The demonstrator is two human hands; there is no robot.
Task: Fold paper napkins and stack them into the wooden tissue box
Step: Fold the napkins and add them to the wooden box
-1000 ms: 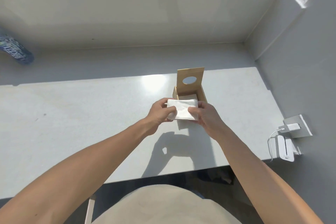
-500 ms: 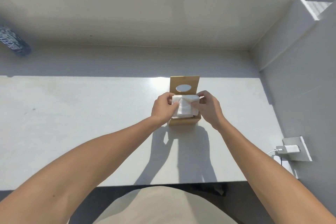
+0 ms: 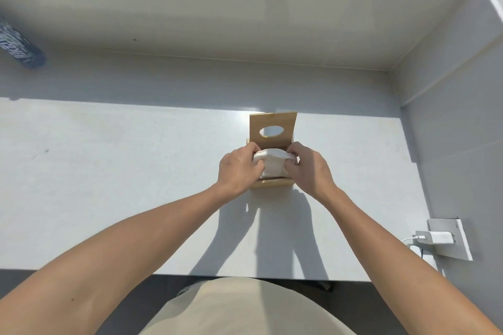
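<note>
Setting: a pale grey table [image 3: 109, 185] set against a plain light wall [image 3: 217, 8], sunlit across its near half and shaded along the far edge. Item one: a small wooden tissue box [image 3: 272, 184], standing just right of the table's centre, at roughly 12 o'clock from the person. Its hinged lid [image 3: 273, 128] is raised upright at the far side; the lid has an oval hole through which the table shows. Contents: a folded white napkin [image 3: 273, 164], sitting in the open top of the box, its far edge bulging upward and its near part lying down inside; whether more napkins lie beneath it cannot be told. Item two: the left hand [image 3: 238, 170], at 9 o'clock of the box, fingers and thumb closed on the napkin's left edge. Item three: the right hand [image 3: 309, 168], at 3 o'clock of the box, likewise pinching the napkin's right edge. Both forearms are bare and reach in from the near side, casting shadows on the table toward the person. Item four: a dark printed can or bottle [image 3: 20, 47], lying at the far left, about 10 o'clock, well apart from the box. Item five: a white charger [image 3: 432, 238] plugged into a wall socket [image 3: 451, 236] on the right wall, about 4 o'clock, with a white cable running off it.
</note>
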